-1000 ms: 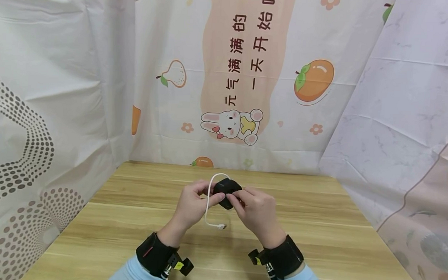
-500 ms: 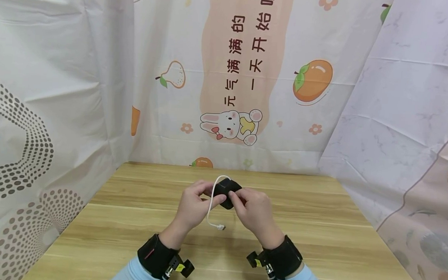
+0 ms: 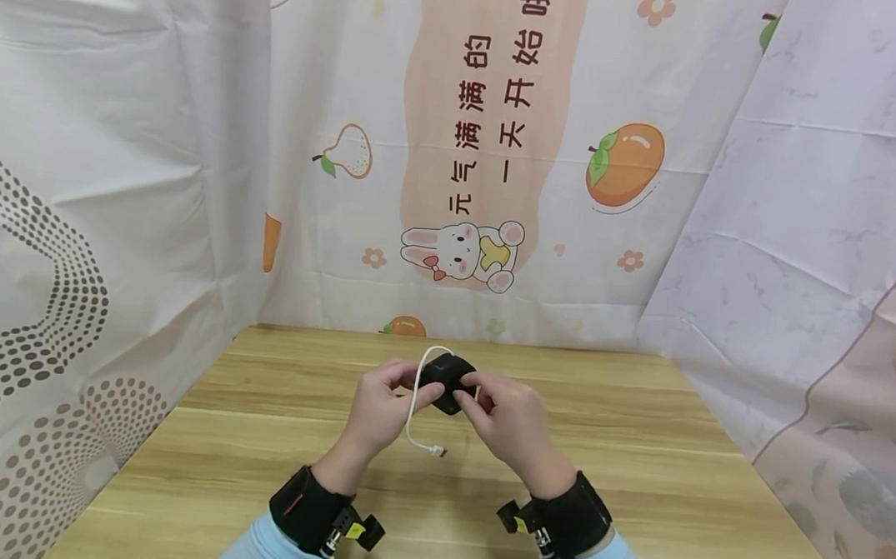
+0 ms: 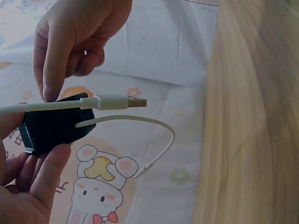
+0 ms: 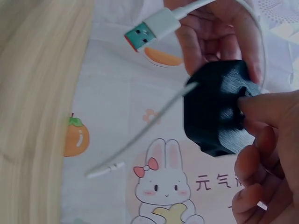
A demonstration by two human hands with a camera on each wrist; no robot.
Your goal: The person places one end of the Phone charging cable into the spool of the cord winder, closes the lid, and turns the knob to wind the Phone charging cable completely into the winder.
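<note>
A small black many-sided box (image 3: 447, 369) with a mesh face is held up over the table between both hands. My left hand (image 3: 378, 406) grips its left side, thumb on the near face. From the right, my right hand (image 3: 513, 420) pinches the box's edge with thumb and index finger, its other fingers curled. A white USB cable (image 3: 413, 411) arches from behind the box over the left hand, its USB plug (image 5: 152, 30) dangling free. A thin white cord (image 4: 154, 122) also comes off the box, with a slim end piece (image 4: 143, 171).
Beneath the hands lies a wood-grain table (image 3: 606, 453). A printed cloth (image 3: 329, 241) hangs behind it, and other patterned cloths hang at the left (image 3: 120, 215) and right (image 3: 817, 246). Both wrists wear black straps (image 3: 310, 507) with small cameras.
The black box has shifted slightly left and turned a little, and the cable with its USB plug swung left with it. The right thumb and index finger have changed position on the edge.
</note>
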